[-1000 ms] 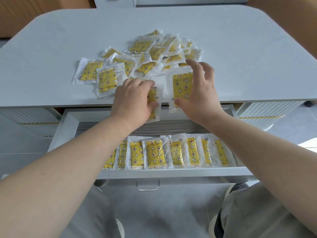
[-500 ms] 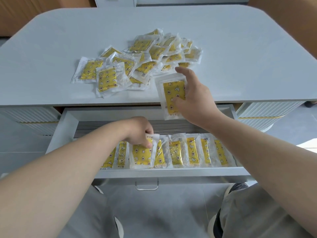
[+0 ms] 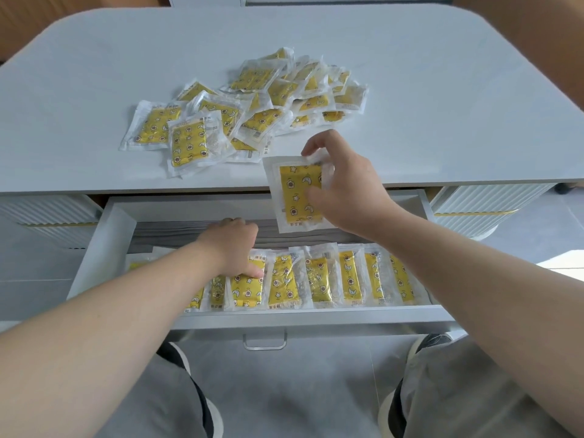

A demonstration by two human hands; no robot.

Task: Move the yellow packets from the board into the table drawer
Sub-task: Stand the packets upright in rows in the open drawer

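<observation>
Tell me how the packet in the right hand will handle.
Probably light: the right hand holds the packet in a mere pinch. Likely fairly stiff, as it hangs flat without drooping. Its glossy clear wrap may slip.

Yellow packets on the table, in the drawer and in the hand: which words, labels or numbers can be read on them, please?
Held packet: small print, too blurred to read.
Drawer packets: small print along the bottom edges, too blurred to read.
Table pile: small print on the clear wrappers, too small to read.
No other text is in view.
</observation>
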